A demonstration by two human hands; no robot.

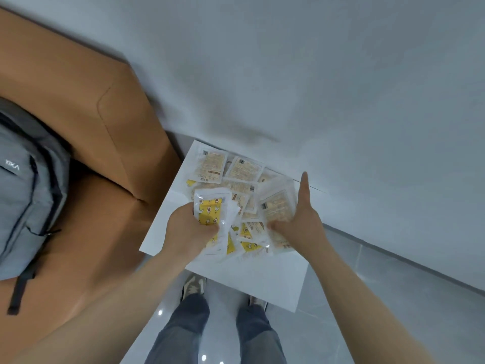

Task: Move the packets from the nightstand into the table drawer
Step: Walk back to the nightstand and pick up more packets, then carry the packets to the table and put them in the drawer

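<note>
Left hand point(190, 229) gripped bunch of flat, clear-plastic, yellow-printed packets point(210, 210); right hand point(301, 219) clutched more, thumb raised. Likely light, floppy, slippery: pinch stacked edges firmly above white square nightstand point(236, 279).

Both forearms reach over nightstand point(236, 279). Left hand point(189, 229) fist-grips packets point(210, 212) above its left half; right hand point(301, 219) above right half, fingers point(275, 227) curled on packets, thumb straight.

The wall point(315, 74) blocks the far side of the worktop point(249, 279), an orange upholstered block point(118, 127) its left; packets point(241, 169) cover the middle; the near strip lies bare.
</note>
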